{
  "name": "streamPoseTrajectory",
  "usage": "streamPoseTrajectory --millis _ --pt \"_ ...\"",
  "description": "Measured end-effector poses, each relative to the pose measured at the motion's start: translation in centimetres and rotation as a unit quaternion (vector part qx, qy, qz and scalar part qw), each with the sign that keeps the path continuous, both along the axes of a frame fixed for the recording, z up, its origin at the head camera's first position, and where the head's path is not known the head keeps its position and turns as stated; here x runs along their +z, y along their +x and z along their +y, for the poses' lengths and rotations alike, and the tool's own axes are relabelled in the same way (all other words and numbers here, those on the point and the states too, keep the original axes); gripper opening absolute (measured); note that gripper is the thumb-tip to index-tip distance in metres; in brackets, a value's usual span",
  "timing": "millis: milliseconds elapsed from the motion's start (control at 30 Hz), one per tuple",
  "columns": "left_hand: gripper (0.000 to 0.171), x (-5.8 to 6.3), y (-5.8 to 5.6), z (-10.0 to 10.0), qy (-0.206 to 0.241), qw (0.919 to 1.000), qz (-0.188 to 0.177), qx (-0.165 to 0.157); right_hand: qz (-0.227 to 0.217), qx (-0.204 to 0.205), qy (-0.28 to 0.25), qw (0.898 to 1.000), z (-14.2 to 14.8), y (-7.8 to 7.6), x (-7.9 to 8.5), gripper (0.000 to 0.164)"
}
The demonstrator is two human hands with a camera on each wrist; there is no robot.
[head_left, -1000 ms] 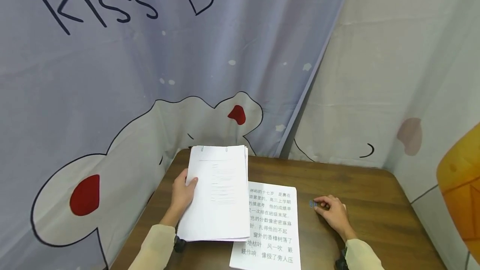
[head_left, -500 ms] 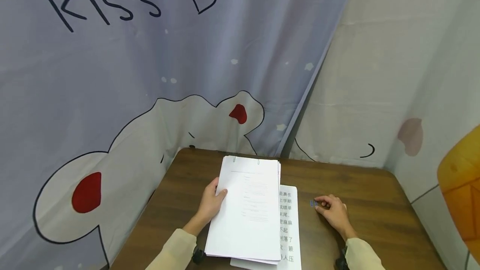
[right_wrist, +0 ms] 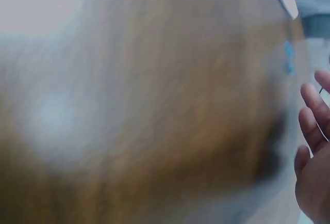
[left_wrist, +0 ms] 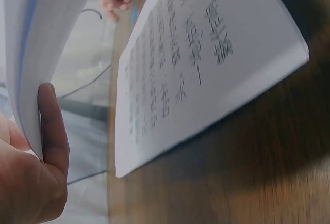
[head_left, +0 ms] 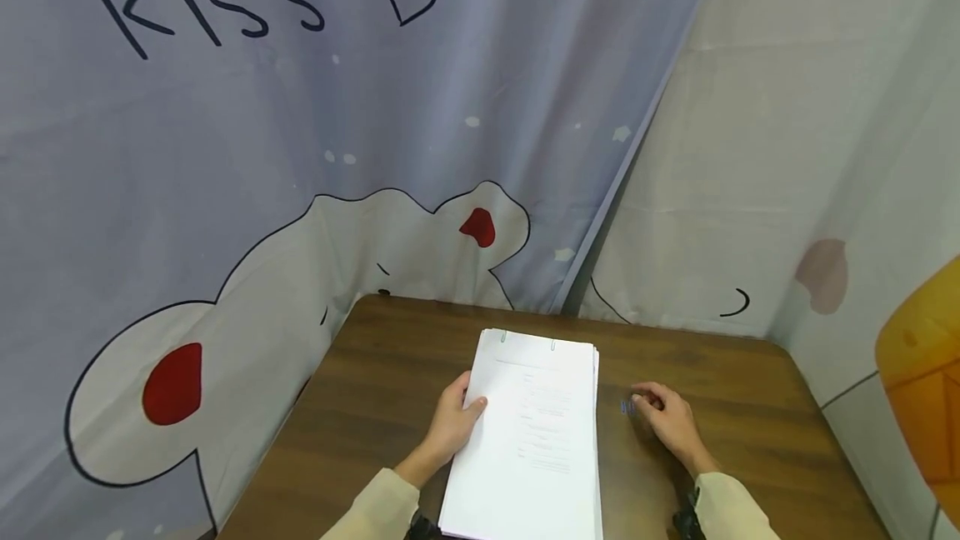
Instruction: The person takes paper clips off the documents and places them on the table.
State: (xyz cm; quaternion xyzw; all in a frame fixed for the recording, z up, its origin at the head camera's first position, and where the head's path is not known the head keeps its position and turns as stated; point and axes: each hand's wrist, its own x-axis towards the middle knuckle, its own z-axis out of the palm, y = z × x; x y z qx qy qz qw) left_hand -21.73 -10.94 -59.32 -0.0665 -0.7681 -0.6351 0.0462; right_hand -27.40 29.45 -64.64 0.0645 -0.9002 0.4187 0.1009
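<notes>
My left hand [head_left: 452, 425] grips the left edge of a stack of white paper [head_left: 528, 440] printed with faint text, its thumb on top. Two paper clips [head_left: 503, 337] sit at the stack's top edge. In the left wrist view this stack is raised above a second pile of sheets [left_wrist: 191, 79] with large Chinese print, lying on the table. From the head view that lower pile is hidden. My right hand [head_left: 671, 423], fingers loosely bent, hovers beside small blue clips [head_left: 627, 407] on the table. The right wrist view shows its fingers [right_wrist: 312, 126] spread apart, holding nothing.
The brown wooden table [head_left: 757, 423] extends around both hands. Behind it hangs a printed curtain [head_left: 420, 107], with a pale curtain [head_left: 750, 148] to the right. A dark band is on each wrist.
My left hand has carried the paper stack right and nearer to me, over the printed pile, which it now covers in the head view. My right hand has shifted slightly away from the blue clips.
</notes>
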Motion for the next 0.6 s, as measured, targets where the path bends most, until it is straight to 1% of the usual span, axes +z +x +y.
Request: streamPoseTrajectory --millis 67,167,233,300,467,533,600 --pt "0.038 0.1 0.2 0.4 0.002 1.0000 -0.003 -0.003 0.003 -0.003 -0.016 1.000 -0.6 -0.2 1.0 0.024" --pt "0.037 0.2 0.4 1.1 0.007 1.0000 -0.003 -0.001 -0.006 0.023 -0.073 0.997 -1.9 -0.9 2.9 0.032" --pt "0.037 0.4 0.6 1.6 0.008 1.0000 -0.001 0.000 -0.009 0.047 -0.121 0.991 -3.0 -1.4 4.3 0.035" --pt "0.037 0.3 0.8 2.0 0.007 1.0000 -0.002 0.000 -0.019 0.070 -0.155 0.985 -4.0 -1.9 5.6 0.039" --pt "0.039 0.0 1.0 2.9 0.009 0.9999 -0.003 -0.009 -0.035 0.083 -0.162 0.983 -5.9 -2.4 8.4 0.042" --pt "0.040 -0.1 1.1 3.3 0.006 0.9999 -0.002 -0.010 -0.040 0.092 -0.159 0.982 -6.5 -2.6 9.1 0.041" --pt "0.041 -0.2 1.2 3.6 0.003 0.9999 0.000 -0.010 -0.038 0.106 -0.155 0.981 -6.8 -2.7 9.5 0.035"
